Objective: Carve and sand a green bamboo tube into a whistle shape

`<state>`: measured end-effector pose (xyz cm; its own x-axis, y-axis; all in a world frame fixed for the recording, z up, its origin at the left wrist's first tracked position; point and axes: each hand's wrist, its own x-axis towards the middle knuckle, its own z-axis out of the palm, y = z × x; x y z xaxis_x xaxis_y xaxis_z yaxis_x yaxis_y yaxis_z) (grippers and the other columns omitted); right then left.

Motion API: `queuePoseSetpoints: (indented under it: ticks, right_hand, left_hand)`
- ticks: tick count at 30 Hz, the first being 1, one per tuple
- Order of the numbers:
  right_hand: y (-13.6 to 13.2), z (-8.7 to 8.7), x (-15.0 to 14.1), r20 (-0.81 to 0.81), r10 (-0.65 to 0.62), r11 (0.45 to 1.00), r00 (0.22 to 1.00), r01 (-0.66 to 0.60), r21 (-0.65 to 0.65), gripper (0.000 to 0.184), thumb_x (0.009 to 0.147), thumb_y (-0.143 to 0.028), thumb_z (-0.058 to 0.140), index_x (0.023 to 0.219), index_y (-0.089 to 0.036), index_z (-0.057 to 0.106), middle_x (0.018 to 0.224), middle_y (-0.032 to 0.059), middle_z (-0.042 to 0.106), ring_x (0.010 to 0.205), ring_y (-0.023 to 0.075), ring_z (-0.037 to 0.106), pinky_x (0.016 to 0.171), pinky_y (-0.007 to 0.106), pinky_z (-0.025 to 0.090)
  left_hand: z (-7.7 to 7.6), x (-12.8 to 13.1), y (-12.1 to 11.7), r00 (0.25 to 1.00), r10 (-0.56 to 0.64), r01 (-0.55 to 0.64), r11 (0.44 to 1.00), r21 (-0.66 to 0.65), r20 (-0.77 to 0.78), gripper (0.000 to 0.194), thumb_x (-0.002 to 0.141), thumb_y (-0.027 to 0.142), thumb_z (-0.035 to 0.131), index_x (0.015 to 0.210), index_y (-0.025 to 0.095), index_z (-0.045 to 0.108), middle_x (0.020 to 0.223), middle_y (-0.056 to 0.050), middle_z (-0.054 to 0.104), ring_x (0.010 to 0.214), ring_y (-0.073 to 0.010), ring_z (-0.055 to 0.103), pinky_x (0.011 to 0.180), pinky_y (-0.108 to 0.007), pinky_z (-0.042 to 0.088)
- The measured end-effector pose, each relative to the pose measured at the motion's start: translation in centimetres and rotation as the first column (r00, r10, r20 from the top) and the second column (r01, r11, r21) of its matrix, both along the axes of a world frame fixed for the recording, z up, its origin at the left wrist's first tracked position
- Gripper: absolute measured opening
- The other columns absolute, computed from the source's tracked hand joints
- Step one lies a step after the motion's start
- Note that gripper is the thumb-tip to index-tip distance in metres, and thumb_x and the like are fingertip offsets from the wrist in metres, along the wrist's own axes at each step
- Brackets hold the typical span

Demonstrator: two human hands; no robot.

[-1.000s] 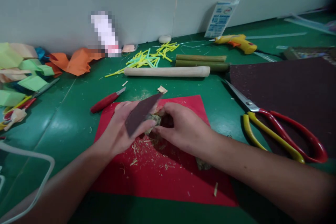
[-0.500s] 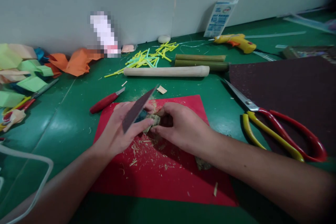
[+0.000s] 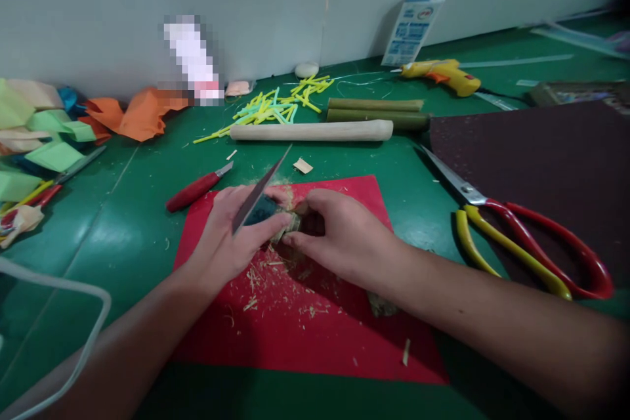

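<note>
Over the red sheet [image 3: 315,348], my left hand [image 3: 229,236] is closed on a folded piece of sandpaper [image 3: 260,210], brown on one face and dark blue on the other. Its thumb rests against a small greenish-tan piece [image 3: 285,228], which looks like bamboo. From the other side, my right hand [image 3: 339,230] pinches that same small piece between thumb and fingers; part of it is hidden by them. Pale shavings [image 3: 256,279] and dust lie on the red sheet below. Another small greenish piece [image 3: 382,305] lies partly under my right forearm.
A red-handled knife [image 3: 199,187] lies left of the sheet, large scissors [image 3: 526,243] on the right. Behind are a pale stick [image 3: 310,132], green bamboo lengths [image 3: 377,119], cut yellow straws [image 3: 266,108] and a yellow glue gun [image 3: 445,74]. Folded papers [image 3: 54,138] crowd the left.
The sandpaper in my left hand has tilted, and more of its blue face shows. Both hands stay around the small piece in nearly the same place.
</note>
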<state>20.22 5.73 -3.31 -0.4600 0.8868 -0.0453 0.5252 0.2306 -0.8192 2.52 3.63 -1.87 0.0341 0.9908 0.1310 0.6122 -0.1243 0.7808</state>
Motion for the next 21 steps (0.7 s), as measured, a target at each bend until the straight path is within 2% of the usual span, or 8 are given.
queuePoseSetpoints:
  ticks: [2, 5, 8, 10, 12, 15, 17, 21]
  right_hand:
    - [0.1, 0.2, 0.1, 0.058, -0.006, 0.999, 0.998, 0.003, 0.048, 0.011, 0.076, -0.030, 0.066, 0.077, -0.021, 0.060, 0.069, -0.0006, 0.064, 0.060, 0.0148, 0.058, 0.052, 0.027, 0.041]
    - [0.2, 0.6, 0.1, 0.125, 0.042, 0.980, 0.991, -0.065, 0.188, 0.010, 0.077, -0.030, 0.064, 0.082, -0.021, 0.062, 0.085, 0.0052, 0.068, 0.082, 0.0220, 0.063, 0.068, 0.033, 0.047]
    - [0.1, 0.7, 0.1, 0.162, 0.080, 0.953, 0.984, -0.123, 0.277, 0.022, 0.074, -0.030, 0.068, 0.093, -0.022, 0.062, 0.099, 0.0074, 0.067, 0.100, 0.0271, 0.060, 0.083, 0.037, 0.047]
    - [0.0, 0.6, 0.0, 0.178, 0.046, 0.951, 0.983, -0.098, 0.292, 0.026, 0.070, -0.027, 0.072, 0.092, -0.021, 0.061, 0.098, 0.0070, 0.066, 0.098, 0.0260, 0.060, 0.082, 0.036, 0.047]
    - [0.0, 0.6, 0.0, 0.175, 0.013, 0.957, 0.984, -0.063, 0.283, 0.021, 0.069, -0.024, 0.072, 0.086, -0.020, 0.060, 0.091, 0.0057, 0.066, 0.089, 0.0226, 0.061, 0.076, 0.032, 0.047]
    - [0.0, 0.7, 0.2, 0.154, 0.049, 0.960, 0.987, -0.089, 0.267, 0.012, 0.075, -0.025, 0.067, 0.083, -0.020, 0.061, 0.085, 0.0045, 0.064, 0.080, 0.0194, 0.059, 0.071, 0.030, 0.045]
    - [0.1, 0.8, 0.4, 0.170, 0.088, 0.949, 0.982, -0.134, 0.287, 0.012, 0.079, -0.027, 0.064, 0.087, -0.018, 0.063, 0.086, 0.0057, 0.064, 0.083, 0.0206, 0.058, 0.073, 0.032, 0.045]
    - [0.2, 0.9, 0.6, 0.233, 0.113, 0.929, 0.966, -0.186, 0.321, 0.019, 0.086, -0.031, 0.056, 0.085, -0.015, 0.066, 0.088, 0.0102, 0.062, 0.089, 0.0242, 0.056, 0.079, 0.036, 0.044]
  left_hand:
    - [-0.4, 0.3, 0.4, 1.000, -0.009, 0.008, 0.999, 0.042, 0.018, 0.016, 0.079, 0.035, 0.069, 0.090, 0.023, 0.072, 0.092, 0.000, 0.074, 0.089, -0.0215, 0.068, 0.089, -0.036, 0.052]
    - [-0.8, 0.9, 0.7, 0.999, 0.008, -0.011, 0.996, 0.090, 0.043, 0.019, 0.081, 0.037, 0.068, 0.090, 0.021, 0.072, 0.092, -0.003, 0.073, 0.085, -0.0221, 0.067, 0.083, -0.037, 0.054]
    - [-0.5, 1.3, 0.7, 0.997, 0.052, -0.057, 0.995, 0.079, 0.061, 0.017, 0.080, 0.035, 0.068, 0.088, 0.021, 0.071, 0.091, -0.004, 0.073, 0.086, -0.0238, 0.066, 0.082, -0.039, 0.055]
    - [0.0, 1.4, 0.5, 0.994, 0.056, -0.060, 0.997, 0.048, 0.089, 0.017, 0.081, 0.035, 0.066, 0.090, 0.021, 0.071, 0.090, -0.002, 0.072, 0.088, -0.0239, 0.066, 0.080, -0.037, 0.056]
    - [0.4, 1.2, 0.4, 0.994, 0.061, -0.063, 0.998, 0.021, 0.096, 0.018, 0.082, 0.036, 0.065, 0.089, 0.021, 0.071, 0.086, -0.001, 0.071, 0.085, -0.0224, 0.065, 0.079, -0.034, 0.056]
    - [0.9, 0.9, 0.4, 0.996, 0.082, -0.083, 0.996, 0.020, 0.047, 0.017, 0.085, 0.034, 0.062, 0.089, 0.020, 0.071, 0.089, -0.002, 0.071, 0.087, -0.0212, 0.064, 0.084, -0.034, 0.053]
    - [1.1, 0.7, 0.2, 0.998, 0.059, -0.060, 0.998, 0.020, 0.028, 0.017, 0.085, 0.032, 0.061, 0.092, 0.020, 0.071, 0.093, -0.001, 0.071, 0.089, -0.0213, 0.064, 0.084, -0.032, 0.053]
    - [0.9, 0.5, -0.2, 0.995, 0.047, -0.048, 0.999, 0.006, 0.084, 0.014, 0.083, 0.024, 0.062, 0.094, 0.021, 0.071, 0.087, 0.001, 0.071, 0.080, -0.0186, 0.065, 0.072, -0.027, 0.054]
